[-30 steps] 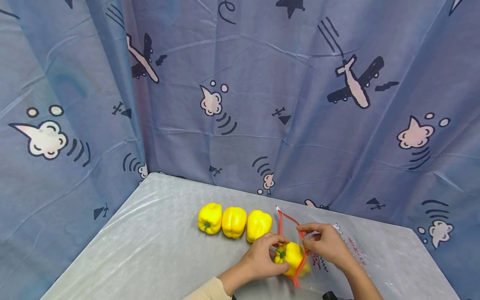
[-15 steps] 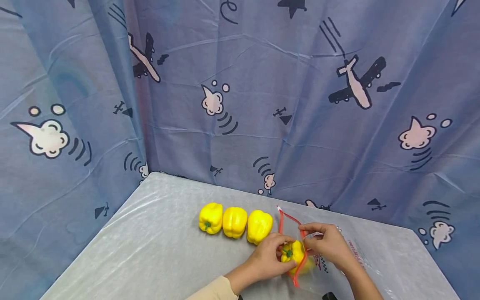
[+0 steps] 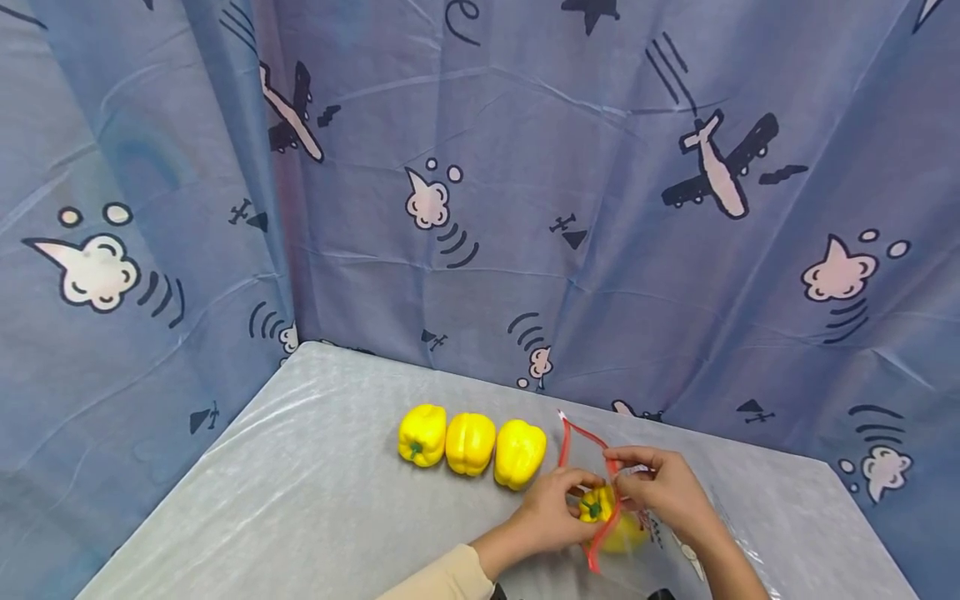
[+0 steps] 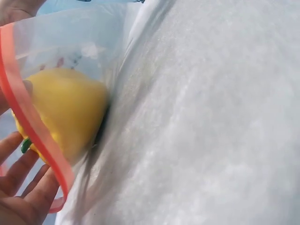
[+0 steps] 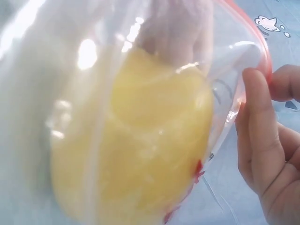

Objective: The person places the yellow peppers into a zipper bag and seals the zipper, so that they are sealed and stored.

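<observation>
Some unreadable red print (image 5: 197,171) marks the bag (image 4: 65,44) around one pepper (image 3: 597,505).

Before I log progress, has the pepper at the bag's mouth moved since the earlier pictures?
Yes: in the head view, the pepper moved right, deeper into the bag, away from the three loose peppers.

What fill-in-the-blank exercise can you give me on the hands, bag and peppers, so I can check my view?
The left hand holds a ____ bell pepper.
The right hand pinches the ____ rim of the clear bag.
Outside the bag, ____ loose peppers sit in a row.
The held bell pepper's stem is ____.

Missing words: yellow; red; three; green.
</observation>
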`<state>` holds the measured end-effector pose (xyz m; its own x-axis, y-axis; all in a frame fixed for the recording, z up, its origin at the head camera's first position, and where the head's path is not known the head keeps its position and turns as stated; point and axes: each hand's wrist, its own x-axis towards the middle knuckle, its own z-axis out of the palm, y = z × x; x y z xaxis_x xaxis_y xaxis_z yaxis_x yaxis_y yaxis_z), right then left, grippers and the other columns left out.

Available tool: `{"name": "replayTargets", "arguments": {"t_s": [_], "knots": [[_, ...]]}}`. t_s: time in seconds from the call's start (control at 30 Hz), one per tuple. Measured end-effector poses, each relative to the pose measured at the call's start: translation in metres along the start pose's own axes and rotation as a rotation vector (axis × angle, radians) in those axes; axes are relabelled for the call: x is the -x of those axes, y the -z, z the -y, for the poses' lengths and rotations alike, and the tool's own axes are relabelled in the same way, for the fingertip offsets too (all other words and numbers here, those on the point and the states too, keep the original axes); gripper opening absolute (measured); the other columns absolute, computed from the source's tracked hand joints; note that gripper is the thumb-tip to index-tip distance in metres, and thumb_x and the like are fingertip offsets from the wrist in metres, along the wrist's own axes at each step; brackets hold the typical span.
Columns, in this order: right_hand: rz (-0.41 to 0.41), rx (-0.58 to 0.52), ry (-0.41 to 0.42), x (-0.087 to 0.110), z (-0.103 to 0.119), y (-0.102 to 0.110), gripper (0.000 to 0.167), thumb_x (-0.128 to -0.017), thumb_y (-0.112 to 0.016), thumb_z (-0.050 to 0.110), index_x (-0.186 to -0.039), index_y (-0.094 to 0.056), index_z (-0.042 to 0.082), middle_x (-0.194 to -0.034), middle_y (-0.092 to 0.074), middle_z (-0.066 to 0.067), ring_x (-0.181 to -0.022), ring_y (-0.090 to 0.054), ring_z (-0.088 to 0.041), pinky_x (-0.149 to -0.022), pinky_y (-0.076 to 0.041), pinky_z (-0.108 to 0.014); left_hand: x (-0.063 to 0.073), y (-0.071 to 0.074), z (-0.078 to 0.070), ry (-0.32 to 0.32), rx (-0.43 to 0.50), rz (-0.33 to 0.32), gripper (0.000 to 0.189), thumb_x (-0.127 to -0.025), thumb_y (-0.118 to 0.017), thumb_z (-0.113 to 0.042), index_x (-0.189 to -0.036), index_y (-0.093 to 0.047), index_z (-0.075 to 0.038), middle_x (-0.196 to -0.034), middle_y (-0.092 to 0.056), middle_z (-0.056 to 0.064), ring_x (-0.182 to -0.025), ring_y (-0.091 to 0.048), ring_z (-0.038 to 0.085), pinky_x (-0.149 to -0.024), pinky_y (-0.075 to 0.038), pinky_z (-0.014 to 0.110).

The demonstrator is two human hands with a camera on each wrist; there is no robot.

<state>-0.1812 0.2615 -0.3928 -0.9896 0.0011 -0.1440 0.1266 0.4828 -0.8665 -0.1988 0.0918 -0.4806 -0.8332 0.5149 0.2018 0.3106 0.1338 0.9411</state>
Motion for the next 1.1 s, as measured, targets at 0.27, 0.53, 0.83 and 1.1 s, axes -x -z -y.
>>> {"name": "replayTargets", "arguments": {"t_s": [0.27, 0.53, 0.83, 1.1], "knots": [[-0.019, -0.008, 0.005, 0.0, 0.001, 0.002, 0.044, -0.079, -0.063, 0.002, -0.123, -0.063, -0.001, -0.11, -0.066, -0.016, -0.075, -0.07, -0.021, -0.064, -0.059, -0.034, -0.004, -0.005, 0.002, -0.02, 0.054, 0.007, 0.043, -0.077, -0.08, -0.013, -0.117, -0.066, -0.008, -0.115, -0.066, 0.001, -0.095, -0.061, -0.001, -0.073, -0.052, 0.012], [-0.019, 0.0, 0.019, 0.002, 0.0, 0.001, 0.045, -0.08, -0.064, 0.003, -0.125, -0.061, -0.002, -0.115, -0.063, -0.02, -0.074, -0.069, -0.018, -0.064, -0.059, -0.035, -0.002, -0.005, 0.006, -0.04, 0.032, -0.009, 0.045, -0.077, -0.079, -0.013, -0.12, -0.064, -0.008, -0.119, -0.065, 0.002, -0.102, -0.062, 0.004, -0.077, -0.052, 0.012], [-0.005, -0.007, 0.009, 0.002, 0.001, 0.001, 0.045, -0.08, -0.064, 0.003, -0.125, -0.061, -0.001, -0.113, -0.064, -0.017, -0.075, -0.068, -0.018, -0.065, -0.059, -0.035, 0.006, -0.001, 0.003, -0.051, 0.034, -0.034, 0.045, -0.078, -0.078, -0.016, -0.12, -0.064, -0.011, -0.121, -0.065, 0.003, -0.107, -0.061, 0.009, -0.083, -0.053, 0.018], [0.001, -0.023, 0.013, 0.003, 0.0, 0.003, 0.047, -0.08, -0.063, 0.003, -0.127, -0.06, -0.002, -0.107, -0.063, -0.015, -0.073, -0.067, -0.018, -0.067, -0.059, -0.035, 0.016, 0.006, -0.002, -0.076, -0.031, -0.07, 0.046, -0.077, -0.078, -0.019, -0.121, -0.064, -0.013, -0.12, -0.067, 0.003, -0.103, -0.061, 0.014, -0.078, -0.052, 0.017]]}}
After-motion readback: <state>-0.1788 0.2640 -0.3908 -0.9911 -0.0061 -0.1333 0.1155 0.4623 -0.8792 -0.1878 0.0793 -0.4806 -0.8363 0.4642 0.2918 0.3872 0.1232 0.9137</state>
